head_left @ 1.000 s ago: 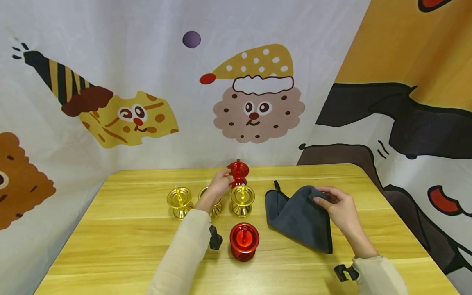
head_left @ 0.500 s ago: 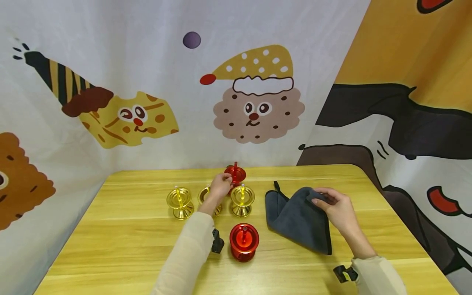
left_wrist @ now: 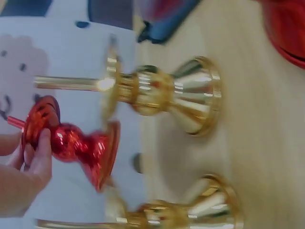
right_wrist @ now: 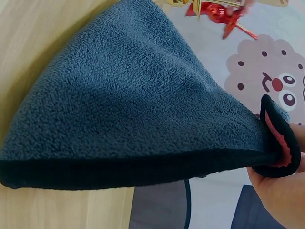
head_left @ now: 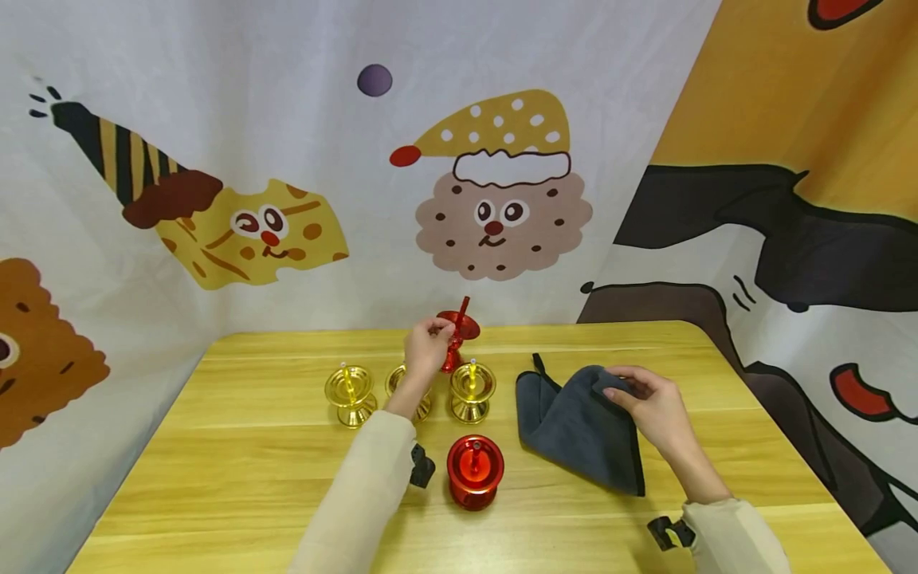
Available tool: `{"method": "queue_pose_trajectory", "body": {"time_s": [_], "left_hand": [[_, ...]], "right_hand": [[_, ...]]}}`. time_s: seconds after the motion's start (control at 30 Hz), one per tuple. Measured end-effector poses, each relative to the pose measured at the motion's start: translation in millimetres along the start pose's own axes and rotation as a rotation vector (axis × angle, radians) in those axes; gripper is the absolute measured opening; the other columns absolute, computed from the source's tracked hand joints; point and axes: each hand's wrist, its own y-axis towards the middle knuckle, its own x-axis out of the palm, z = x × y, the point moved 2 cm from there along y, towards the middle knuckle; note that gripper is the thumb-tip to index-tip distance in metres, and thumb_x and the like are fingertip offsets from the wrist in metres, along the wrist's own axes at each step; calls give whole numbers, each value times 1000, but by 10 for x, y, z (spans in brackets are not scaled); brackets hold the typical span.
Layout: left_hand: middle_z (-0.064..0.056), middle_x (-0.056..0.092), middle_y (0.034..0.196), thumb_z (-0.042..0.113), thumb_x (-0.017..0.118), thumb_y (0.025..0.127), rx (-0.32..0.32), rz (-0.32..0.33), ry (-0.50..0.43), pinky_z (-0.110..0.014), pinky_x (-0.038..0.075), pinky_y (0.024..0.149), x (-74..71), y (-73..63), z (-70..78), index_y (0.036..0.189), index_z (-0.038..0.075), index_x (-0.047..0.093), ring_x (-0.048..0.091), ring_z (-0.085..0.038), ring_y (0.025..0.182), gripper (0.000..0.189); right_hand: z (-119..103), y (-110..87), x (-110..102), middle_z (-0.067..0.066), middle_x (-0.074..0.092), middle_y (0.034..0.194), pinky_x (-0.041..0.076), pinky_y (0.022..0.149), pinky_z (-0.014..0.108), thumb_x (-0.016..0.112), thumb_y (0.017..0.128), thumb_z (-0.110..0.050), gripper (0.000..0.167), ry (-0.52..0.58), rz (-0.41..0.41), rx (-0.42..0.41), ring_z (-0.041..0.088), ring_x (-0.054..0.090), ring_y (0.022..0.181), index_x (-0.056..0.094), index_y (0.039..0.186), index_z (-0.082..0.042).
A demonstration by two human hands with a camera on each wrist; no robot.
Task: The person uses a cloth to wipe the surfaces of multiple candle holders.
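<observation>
Fingers of the left hand [head_left: 428,351] pinch the tilted red candle holder [head_left: 456,343] at its dish; left wrist view shows it raised off the table [head_left: 237,478], over the back area. Right hand [head_left: 663,406]: thumb and fingers clamped on one corner of a blue-gray cloth [head_left: 581,426], corner folded over, pinkish underside showing in the right wrist view, remainder draping down to the tabletop. Three gold candle holders upright in a row: left gold holder [head_left: 351,399], middle gold holder [head_left: 425,408] partly hidden by the left hand and wrist, right gold holder [head_left: 471,395]. Standing red candle holder [head_left: 475,474] upright, closer to the person. Cartoon-print curtain [head_left: 402,271] behind. Beige sleeves [head_left: 358,498], black wrist mounts [head_left: 421,466].
</observation>
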Motion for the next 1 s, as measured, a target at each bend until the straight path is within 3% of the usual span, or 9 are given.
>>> {"method": "queue_pose_trajectory", "body": {"time_s": [0.13,0.27,0.43,0.53,0.67,0.77,1.0], "left_hand": [[-11,61,77,4,61,87,69,35,-63,-23,47,57,-91,-46,214,86,-2,63,58,-24,71,6],[-10,56,76,-1,59,86,100,24,-164,-26,52,63,-195,-114,450,96,-4,61,61,-30,75,10],[-7,50,80,2,59,88,54,-31,-211,-37,54,73,-320,-261,699,124,-3,49,63,-28,83,38],[-7,50,83,1,59,87,32,-84,-240,-36,54,74,-359,-364,795,125,-6,48,63,-26,84,40],[-10,46,85,-5,56,87,-6,-198,-339,-32,54,74,-361,-508,857,115,-11,54,62,-23,79,29],[-11,44,88,-7,54,87,-57,-272,-390,-30,55,72,-344,-603,856,116,-12,51,61,-20,74,29],[-12,43,89,-7,53,88,-84,-357,-414,-30,55,68,-256,-735,778,118,-11,50,60,-15,70,30]], "right_hand": [[-25,7,-6,15,61,104,47,68,11,67,83,-9,28,-8,-18,3,-4,53,83,63,110,-1],[-56,17,-11,15,61,104,47,69,12,67,83,-10,29,-8,-33,-2,-4,53,84,63,111,-2],[-129,37,-19,15,61,105,48,68,14,67,84,-12,29,1,-37,-14,-2,54,84,63,111,-2],[-207,56,-28,14,61,106,49,69,14,66,85,-14,30,17,-46,-26,-2,54,85,62,112,-3],[-360,80,-58,14,61,105,49,70,14,66,84,-13,31,60,-43,-65,-3,55,85,62,113,-3],[-501,97,-91,12,61,103,49,71,13,66,84,-11,31,115,-17,-101,0,57,86,62,112,-1],[-850,87,-104,-1,62,101,50,75,16,67,82,-5,29,261,49,-212,8,60,89,63,110,-1]]}}
